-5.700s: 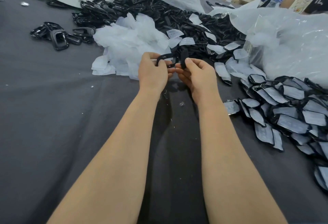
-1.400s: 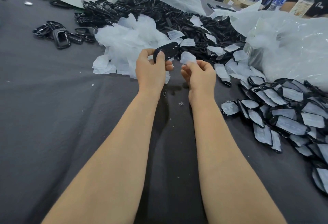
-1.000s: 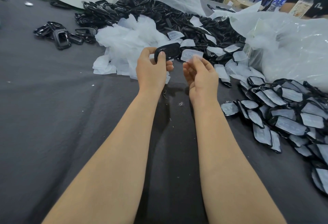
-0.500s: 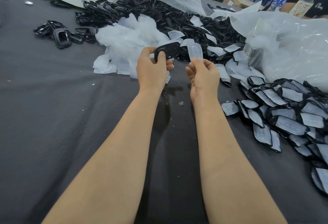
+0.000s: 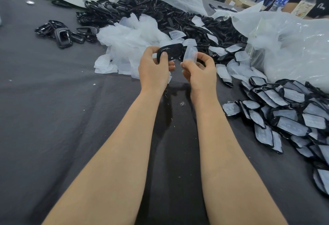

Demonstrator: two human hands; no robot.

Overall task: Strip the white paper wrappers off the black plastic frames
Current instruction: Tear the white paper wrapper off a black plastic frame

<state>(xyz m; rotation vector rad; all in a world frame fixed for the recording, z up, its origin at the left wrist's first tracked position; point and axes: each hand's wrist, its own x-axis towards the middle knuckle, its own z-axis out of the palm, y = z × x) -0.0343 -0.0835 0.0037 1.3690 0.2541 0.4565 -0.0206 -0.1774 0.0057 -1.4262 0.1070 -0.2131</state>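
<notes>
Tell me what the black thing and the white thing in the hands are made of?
The black frame in the left hand looks like hard plastic: glossy, with light glinting on its edges. The white wrapper pinched by the right hand looks thin and half see-through, curling softly: thin paper or film, I cannot tell which.

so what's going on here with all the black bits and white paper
A person is unwrapping black plastic frames at a table covered in dark cloth. The left hand grips one bare black frame, and the right hand pinches a white wrapper in its fingers right beside that frame. A heap of loose wrappers lies just beyond the hands, a pile of bare frames sits behind it, and frames with wrappers on wait at the right.
</notes>
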